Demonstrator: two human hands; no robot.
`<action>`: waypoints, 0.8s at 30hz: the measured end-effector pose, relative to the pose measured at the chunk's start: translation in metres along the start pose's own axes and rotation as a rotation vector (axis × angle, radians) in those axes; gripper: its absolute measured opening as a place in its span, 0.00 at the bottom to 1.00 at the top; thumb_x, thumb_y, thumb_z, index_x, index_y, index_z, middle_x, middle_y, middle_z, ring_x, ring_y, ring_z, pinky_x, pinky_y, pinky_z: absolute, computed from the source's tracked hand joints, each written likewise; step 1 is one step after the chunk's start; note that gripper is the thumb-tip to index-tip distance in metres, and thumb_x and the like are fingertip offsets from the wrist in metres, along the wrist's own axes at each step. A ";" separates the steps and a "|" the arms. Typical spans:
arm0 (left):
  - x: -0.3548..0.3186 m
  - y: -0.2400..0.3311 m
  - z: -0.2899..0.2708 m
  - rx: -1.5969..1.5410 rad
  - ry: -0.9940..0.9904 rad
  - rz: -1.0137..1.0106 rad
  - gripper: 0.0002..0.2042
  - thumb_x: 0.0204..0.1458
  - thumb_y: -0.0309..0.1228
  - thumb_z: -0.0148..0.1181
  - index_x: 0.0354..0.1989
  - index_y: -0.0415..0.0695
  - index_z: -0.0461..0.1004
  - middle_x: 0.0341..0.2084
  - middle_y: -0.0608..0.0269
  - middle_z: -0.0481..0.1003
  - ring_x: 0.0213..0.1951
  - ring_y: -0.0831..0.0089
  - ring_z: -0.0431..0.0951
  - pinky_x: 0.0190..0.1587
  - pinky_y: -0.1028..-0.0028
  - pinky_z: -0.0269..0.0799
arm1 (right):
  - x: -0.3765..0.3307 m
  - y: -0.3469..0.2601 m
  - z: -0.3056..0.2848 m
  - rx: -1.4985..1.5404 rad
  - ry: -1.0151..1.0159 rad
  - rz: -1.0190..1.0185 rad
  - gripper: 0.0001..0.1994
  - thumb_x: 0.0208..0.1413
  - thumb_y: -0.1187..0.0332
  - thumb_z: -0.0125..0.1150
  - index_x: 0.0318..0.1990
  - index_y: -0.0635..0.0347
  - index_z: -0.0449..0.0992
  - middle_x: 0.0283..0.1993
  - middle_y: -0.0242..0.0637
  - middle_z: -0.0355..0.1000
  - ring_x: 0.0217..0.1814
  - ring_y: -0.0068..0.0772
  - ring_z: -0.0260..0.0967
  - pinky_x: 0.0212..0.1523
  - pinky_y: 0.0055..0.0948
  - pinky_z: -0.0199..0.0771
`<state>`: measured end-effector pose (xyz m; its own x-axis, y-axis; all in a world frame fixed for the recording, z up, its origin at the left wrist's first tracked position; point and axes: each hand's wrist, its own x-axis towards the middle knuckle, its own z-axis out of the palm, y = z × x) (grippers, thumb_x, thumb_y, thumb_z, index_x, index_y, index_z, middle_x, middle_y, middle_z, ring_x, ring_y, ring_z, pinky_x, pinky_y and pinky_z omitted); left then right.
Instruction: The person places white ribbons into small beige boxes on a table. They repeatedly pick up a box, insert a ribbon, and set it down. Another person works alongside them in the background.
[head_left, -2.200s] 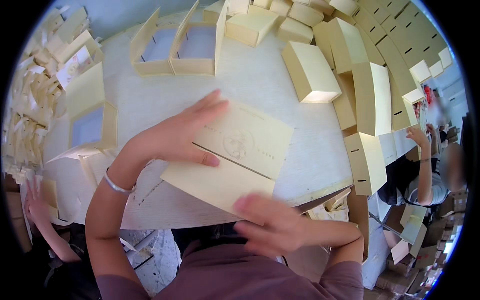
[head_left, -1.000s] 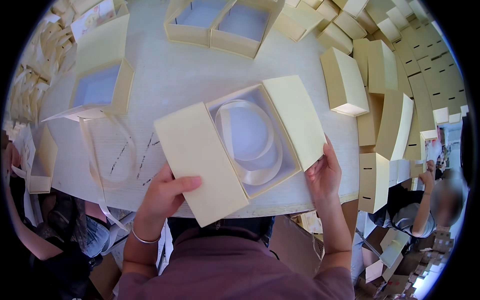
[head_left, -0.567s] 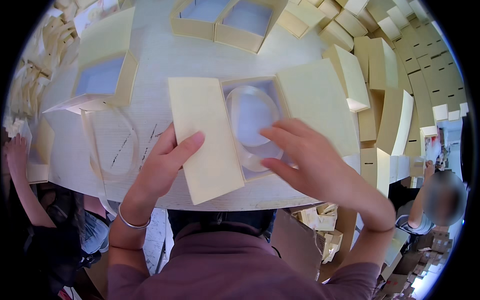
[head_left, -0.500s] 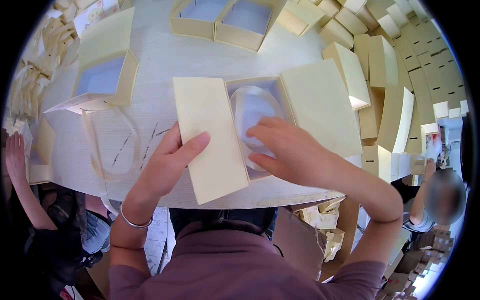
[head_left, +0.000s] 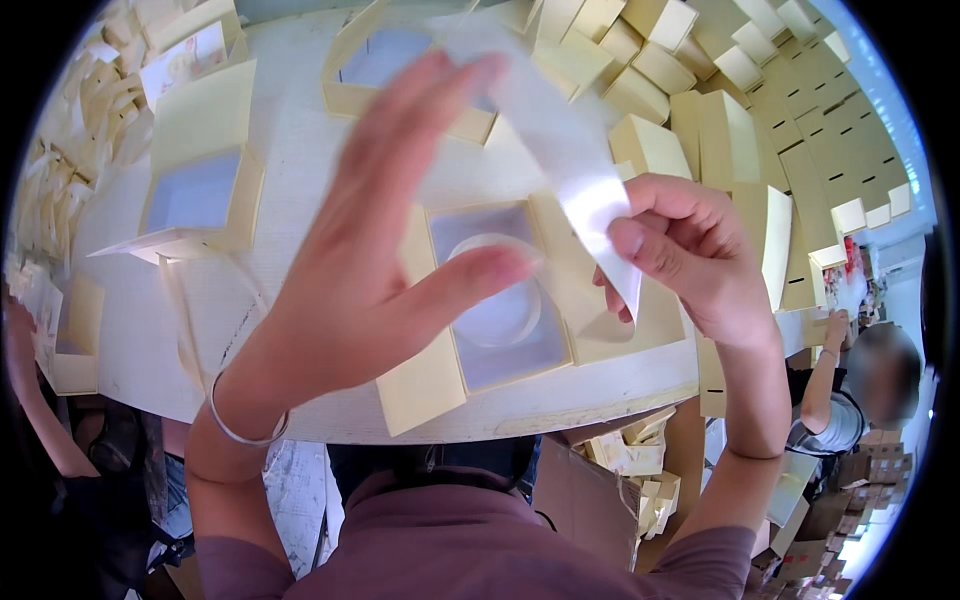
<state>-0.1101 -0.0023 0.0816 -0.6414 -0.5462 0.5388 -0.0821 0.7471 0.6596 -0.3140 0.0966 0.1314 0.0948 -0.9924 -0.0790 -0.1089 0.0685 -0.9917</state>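
Note:
A shiny white ribbon-like strip (head_left: 568,165) is pinched at its lower end between the thumb and fingers of my right hand (head_left: 705,260). It rises toward the upper left and blurs out at the top. My left hand (head_left: 350,275) is raised over the table, blurred, with thumb and fingers spread; its fingertips come close to the strip, and I cannot tell whether they touch it. Beneath both hands lies an open cream box (head_left: 505,372) with a pale lining, its flaps folded out to either side. A loop of white ribbon (head_left: 490,343) rests inside.
Another open cream box (head_left: 200,195) stands at the left, a ribbon trailing from it. An open box (head_left: 350,97) sits at the far side. Stacked cream boxes (head_left: 735,135) line the right. A carton (head_left: 690,455) holds cream pieces below the table edge. People work at both sides.
My left hand has let go of the box flap and lifted, fingers spreading. My right hand has left the box interior and moved up and right, now holding the white strip.

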 end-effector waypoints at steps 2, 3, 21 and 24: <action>0.024 0.007 0.009 -0.389 -0.097 -0.177 0.29 0.54 0.39 0.46 0.61 0.43 0.45 0.54 0.51 0.58 0.52 0.66 0.63 0.55 0.70 0.56 | -0.003 -0.009 -0.002 -0.092 -0.016 0.053 0.06 0.54 0.74 0.51 0.37 0.67 0.72 0.25 0.30 0.69 0.22 0.14 0.64 0.21 0.13 0.63; 0.033 0.005 0.012 -0.661 -0.109 -0.293 0.26 0.55 0.36 0.46 0.60 0.43 0.48 0.50 0.52 0.62 0.47 0.68 0.67 0.51 0.71 0.61 | -0.004 -0.012 -0.004 -0.151 -0.021 0.077 0.06 0.54 0.74 0.51 0.37 0.67 0.72 0.23 0.29 0.68 0.21 0.13 0.63 0.20 0.13 0.61; 0.027 0.024 0.042 -0.443 0.068 0.063 0.16 0.48 0.15 0.50 0.48 0.32 0.62 0.43 0.53 0.69 0.35 0.73 0.74 0.38 0.78 0.71 | 0.018 -0.012 -0.010 -0.517 -0.221 0.051 0.09 0.52 0.74 0.49 0.39 0.69 0.69 0.32 0.39 0.71 0.28 0.26 0.69 0.30 0.23 0.70; 0.014 0.009 0.029 -0.182 0.284 0.083 0.15 0.52 0.20 0.47 0.49 0.33 0.62 0.43 0.53 0.69 0.40 0.71 0.73 0.45 0.74 0.68 | 0.042 0.007 -0.005 -0.539 -0.205 0.171 0.07 0.53 0.73 0.47 0.32 0.69 0.69 0.24 0.38 0.68 0.24 0.25 0.67 0.25 0.23 0.68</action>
<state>-0.1421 0.0075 0.0797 -0.4005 -0.5889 0.7020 0.1151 0.7277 0.6762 -0.3161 0.0551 0.1212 0.2149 -0.9282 -0.3037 -0.6204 0.1104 -0.7764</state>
